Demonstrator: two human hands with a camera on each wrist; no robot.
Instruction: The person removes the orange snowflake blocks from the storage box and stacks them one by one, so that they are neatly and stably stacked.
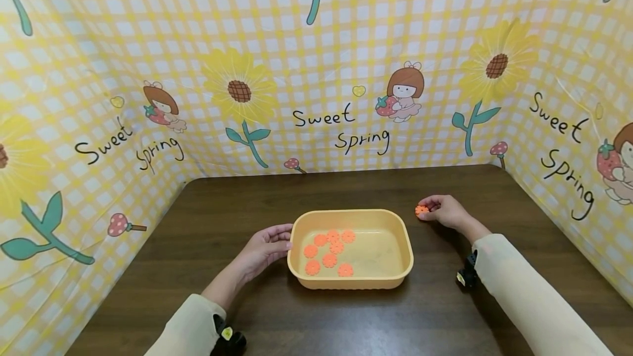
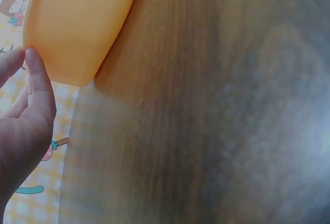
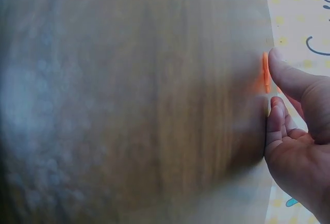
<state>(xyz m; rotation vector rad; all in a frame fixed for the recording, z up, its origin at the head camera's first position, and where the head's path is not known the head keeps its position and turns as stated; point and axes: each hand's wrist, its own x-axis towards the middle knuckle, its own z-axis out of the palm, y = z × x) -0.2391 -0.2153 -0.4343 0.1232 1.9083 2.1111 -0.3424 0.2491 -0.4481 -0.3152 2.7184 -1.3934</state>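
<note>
A pale yellow plastic tub (image 1: 381, 279) stands on the dark wood table, with several flat orange flower-shaped pieces (image 1: 329, 260) lying mostly in its left half. My left hand (image 1: 264, 250) holds the tub's left rim, thumb and fingertips right at the edge; the left wrist view shows the thumb (image 2: 38, 77) against the tub's end wall (image 2: 82, 33). To the right of the tub, my right hand (image 1: 447, 212) pinches another orange flower piece (image 1: 421, 211) between thumb and fingers. That piece appears edge-on as a thin orange strip (image 3: 266, 72) in the right wrist view.
The wooden table (image 1: 237, 191) has rounded far corners. A yellow checked cloth (image 1: 321, 70) printed with sunflowers and lettering hangs behind it and along both sides. Black wrist cameras (image 1: 467, 274) sit at both of my sleeve cuffs.
</note>
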